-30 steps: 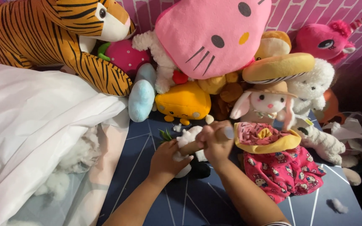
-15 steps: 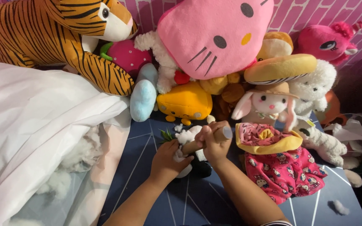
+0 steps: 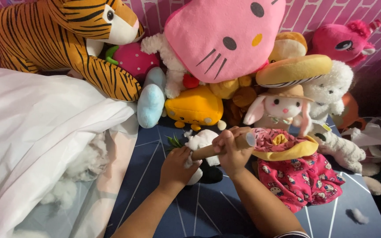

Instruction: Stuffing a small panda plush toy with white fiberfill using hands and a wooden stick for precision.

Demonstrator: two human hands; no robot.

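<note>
- Left hand [image 3: 176, 166]: pinches the small toy [image 3: 201, 143] on the blue mat [image 3: 208, 211]; soft, light, easily squashed.
- Right hand [image 3: 231, 150]: fist around the wooden stick [image 3: 219, 147]; stiff, best held mid-shaft.

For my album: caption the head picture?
Two hands, left and right, push a wooden stick into a small white plush toy.

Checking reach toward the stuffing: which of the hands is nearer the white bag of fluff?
Left. The left hand lies on the small white plush toy, toward the white bag; the right hand, gripping the wooden stick, sits farther away.
</note>
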